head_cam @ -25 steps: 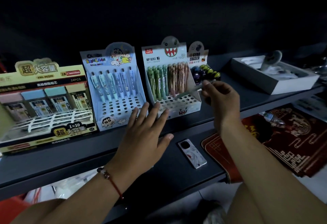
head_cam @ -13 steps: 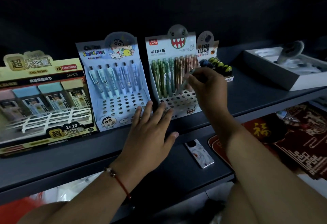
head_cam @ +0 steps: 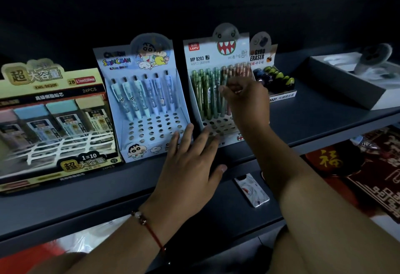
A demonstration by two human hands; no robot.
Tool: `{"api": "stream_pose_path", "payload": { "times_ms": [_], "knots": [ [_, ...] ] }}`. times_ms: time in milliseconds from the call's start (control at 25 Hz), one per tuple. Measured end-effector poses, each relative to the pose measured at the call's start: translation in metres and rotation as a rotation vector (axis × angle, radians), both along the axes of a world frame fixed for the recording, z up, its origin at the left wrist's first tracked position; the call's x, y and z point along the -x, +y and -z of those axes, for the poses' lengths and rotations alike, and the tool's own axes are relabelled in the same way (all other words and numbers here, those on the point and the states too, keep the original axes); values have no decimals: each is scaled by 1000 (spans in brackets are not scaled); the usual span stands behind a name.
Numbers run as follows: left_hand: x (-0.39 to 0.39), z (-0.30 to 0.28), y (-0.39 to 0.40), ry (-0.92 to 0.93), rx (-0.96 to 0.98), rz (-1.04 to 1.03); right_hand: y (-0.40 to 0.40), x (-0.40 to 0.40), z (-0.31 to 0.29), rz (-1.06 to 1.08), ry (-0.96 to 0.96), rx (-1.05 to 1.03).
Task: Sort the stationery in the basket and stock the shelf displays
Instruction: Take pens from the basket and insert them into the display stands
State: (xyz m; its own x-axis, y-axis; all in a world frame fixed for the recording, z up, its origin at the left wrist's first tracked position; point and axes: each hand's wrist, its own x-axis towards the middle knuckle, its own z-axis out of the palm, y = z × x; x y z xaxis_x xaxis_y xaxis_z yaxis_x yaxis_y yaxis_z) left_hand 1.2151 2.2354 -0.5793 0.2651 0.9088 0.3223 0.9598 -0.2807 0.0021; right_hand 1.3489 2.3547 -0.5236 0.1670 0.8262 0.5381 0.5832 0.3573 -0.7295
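The green-and-pink mechanical pencil display box (head_cam: pixel 198 58) with a toothy monster header stands on the dark shelf (head_cam: pixel 303 122). My right hand (head_cam: pixel 246 100) is in front of its pencil rows, fingers curled and pinching a pencil among the standing ones; the pencil itself is mostly hidden by the fingers. My left hand (head_cam: pixel 190 165) lies flat with fingers spread, its fingertips touching the front edges of that box and of the blue cartoon pen display (head_cam: pixel 151 131) to the left. The basket is out of view.
A yellow lead-refill display (head_cam: pixel 54 122) fills the shelf's left. A gyro eraser display (head_cam: pixel 273 79) sits right of the monster box, then a white open box (head_cam: pixel 346 87). A small patterned card-like item (head_cam: pixel 252 189) and red paper decorations (head_cam: pixel 368 176) lie on the lower shelf.
My right hand carried the pencil from the right of the monster box in over its rows and lowered it among them. The left hand stayed at the box fronts.
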Motion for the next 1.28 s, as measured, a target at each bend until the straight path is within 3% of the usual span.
{"api": "stream_pose_path", "payload": {
  "times_ms": [320, 440, 600, 680, 920, 1120, 1280],
  "knots": [
    [6, -2, -1, -39, 26, 4, 3, 4, 11, -63, 21, 58],
    [12, -4, -4, -92, 34, -16, -17, -9, 12, -140, -150, 60],
    [-11, -30, -9, -147, 53, 1, -58, -49, -8, -142, -556, 210],
    [-40, -46, -15, -171, 79, 93, -91, -84, -19, -54, -708, 231],
    [-174, -77, -77, -168, 35, 516, -255, -223, -23, 296, -735, 377],
    [-310, -64, -163, -52, 67, 909, -413, -335, 15, 572, -730, 718],
    [-386, -27, -210, 71, 190, 1064, -500, -401, 63, 665, -613, 996]
  ]
}}
